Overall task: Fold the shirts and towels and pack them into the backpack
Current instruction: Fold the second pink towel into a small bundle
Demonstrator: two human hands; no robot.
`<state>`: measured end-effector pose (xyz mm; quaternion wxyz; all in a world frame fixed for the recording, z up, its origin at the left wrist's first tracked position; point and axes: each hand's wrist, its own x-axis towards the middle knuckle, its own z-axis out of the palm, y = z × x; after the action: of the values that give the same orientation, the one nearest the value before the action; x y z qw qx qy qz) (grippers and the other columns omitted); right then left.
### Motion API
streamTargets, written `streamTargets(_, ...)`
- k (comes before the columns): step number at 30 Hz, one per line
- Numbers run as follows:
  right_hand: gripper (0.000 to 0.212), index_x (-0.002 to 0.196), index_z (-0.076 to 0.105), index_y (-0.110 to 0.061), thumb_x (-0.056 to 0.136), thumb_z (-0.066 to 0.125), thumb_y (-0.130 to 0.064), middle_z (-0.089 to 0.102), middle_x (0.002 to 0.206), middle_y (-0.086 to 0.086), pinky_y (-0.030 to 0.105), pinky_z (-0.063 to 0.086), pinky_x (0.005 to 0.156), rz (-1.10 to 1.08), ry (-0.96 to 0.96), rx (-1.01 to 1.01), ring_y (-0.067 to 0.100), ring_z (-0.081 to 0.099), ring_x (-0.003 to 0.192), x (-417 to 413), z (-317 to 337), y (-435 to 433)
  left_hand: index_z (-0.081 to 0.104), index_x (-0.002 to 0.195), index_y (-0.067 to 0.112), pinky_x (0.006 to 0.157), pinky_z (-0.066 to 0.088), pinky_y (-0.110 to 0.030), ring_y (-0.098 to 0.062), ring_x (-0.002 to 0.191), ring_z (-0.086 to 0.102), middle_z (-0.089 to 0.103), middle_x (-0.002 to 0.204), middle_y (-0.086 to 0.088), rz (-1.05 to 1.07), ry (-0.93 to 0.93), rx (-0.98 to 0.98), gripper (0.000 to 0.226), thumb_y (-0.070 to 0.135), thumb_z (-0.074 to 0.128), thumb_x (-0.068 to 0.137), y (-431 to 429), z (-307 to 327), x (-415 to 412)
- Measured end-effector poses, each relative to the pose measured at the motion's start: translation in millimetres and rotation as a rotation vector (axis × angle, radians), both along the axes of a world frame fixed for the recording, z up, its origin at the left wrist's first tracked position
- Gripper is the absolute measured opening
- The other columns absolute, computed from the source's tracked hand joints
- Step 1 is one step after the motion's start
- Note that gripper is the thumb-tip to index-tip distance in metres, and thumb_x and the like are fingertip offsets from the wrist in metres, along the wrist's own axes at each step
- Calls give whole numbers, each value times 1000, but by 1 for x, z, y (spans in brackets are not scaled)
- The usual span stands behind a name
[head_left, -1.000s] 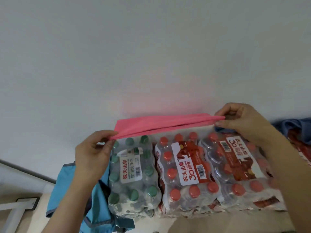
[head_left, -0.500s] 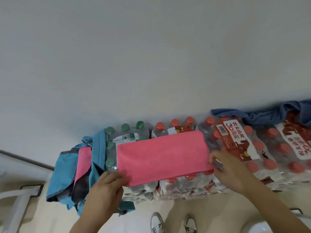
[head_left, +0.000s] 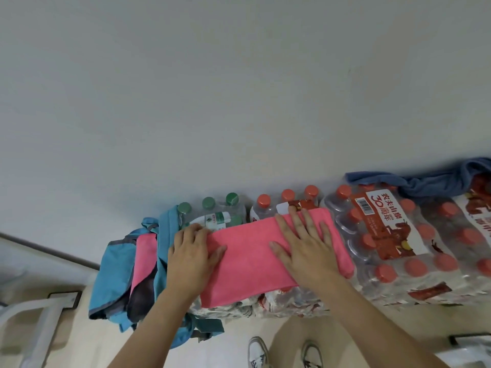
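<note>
Folded pink microfibre towel (head_left: 252,258) lies on shrink-wrapped bottle packs (head_left: 393,235). Left hand (head_left: 190,251) flat on its left end, fingers together; right hand (head_left: 305,248) flat, fingers spread. Blue fabric backpack (head_left: 111,274), left, holds pink cloth (head_left: 144,251). Crumpled blue cloth (head_left: 425,184), far right: unfolded.

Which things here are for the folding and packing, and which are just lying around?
For the job:
pink towel, pressed flat by left hand and right hand; blue backpack, second pink cloth inside; crumpled blue cloth.

Just lying about:
bottled-water packs underneath; white frame on the floor.
</note>
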<state>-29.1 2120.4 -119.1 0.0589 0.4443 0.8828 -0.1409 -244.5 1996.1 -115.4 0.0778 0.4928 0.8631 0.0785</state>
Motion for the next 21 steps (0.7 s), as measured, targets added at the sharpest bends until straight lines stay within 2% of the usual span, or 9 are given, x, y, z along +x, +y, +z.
streamTargets(4, 63, 139, -25, -41, 86, -4, -68, -27, 154, -10, 44, -15, 113, 15, 11, 30, 14, -24, 143, 2, -2, 1, 45, 82, 19, 62, 37, -32, -20, 73, 49, 53, 78, 3, 63, -146, 180, 34, 43, 69, 81, -3, 7, 4)
streamTargets(7, 61, 148, -9, -35, 93, 3, -61, -15, 157, -6, 49, -1, 117, -1, 57, 61, 15, -12, 146, -2, -3, -2, 40, 99, 24, 53, 35, -31, -19, 62, 52, 54, 69, 2, 205, -351, 249, 39, 40, 71, 81, -1, 18, 8)
streamTargets(10, 58, 147, 33, -16, 91, 27, -29, 27, 155, 4, 52, 33, 110, -18, 203, 109, 20, 23, 144, -20, 13, -17, 32, 125, 36, 60, 51, -34, -20, 64, 59, 57, 70, -6, 294, -699, 343, 63, 43, 72, 77, -6, 27, 2)
streamTargets(11, 58, 146, 33, -12, 90, 29, -24, 28, 154, 5, 48, 30, 112, 18, 277, 115, 20, 22, 144, -29, 16, -26, 30, 128, 37, 65, 54, -35, -20, 69, 62, 62, 75, -6, 295, -784, 349, 68, 42, 73, 75, -10, 29, 0)
streamTargets(12, 57, 149, 25, -12, 94, 27, -24, 18, 157, 3, 38, 18, 117, 54, 377, 72, 16, 13, 145, -38, 18, -37, 31, 125, 37, 68, 56, -35, -19, 75, 65, 66, 83, -2, 290, -850, 346, 67, 40, 73, 73, -15, 30, 1)
streamTargets(14, 57, 152, 3, -19, 102, 24, -34, -10, 157, -8, 14, -7, 112, 40, 532, -167, 4, -10, 145, -57, 23, -58, 37, 111, 34, 68, 57, -35, -20, 82, 67, 67, 93, 1, 284, -958, 372, 54, 37, 72, 71, -22, 30, 4)
streamTargets(15, 61, 152, -2, -22, 102, 26, -40, -16, 156, -12, 9, -11, 108, 12, 562, -279, 1, -15, 143, -65, 23, -65, 40, 104, 31, 64, 57, -33, -21, 82, 67, 66, 94, 0, 285, -984, 397, 45, 33, 72, 73, -24, 29, 7)
streamTargets(18, 70, 152, -7, -23, 98, 31, -48, -16, 158, -9, 15, -8, 111, -127, 568, -419, 2, -13, 143, -78, 13, -72, 45, 83, 27, 58, 52, -29, -27, 81, 63, 65, 90, -6, 326, -968, 485, 28, 18, 71, 82, -25, 25, 11)
streamTargets(21, 74, 152, -3, -25, 94, 31, -55, -11, 160, -9, 17, -4, 113, -181, 606, -501, 0, -9, 143, -83, 12, -74, 53, 84, 29, 69, 52, -45, -37, 86, 60, 62, 97, -16, 371, -1030, 577, 22, 13, 69, 85, -25, 32, 10)
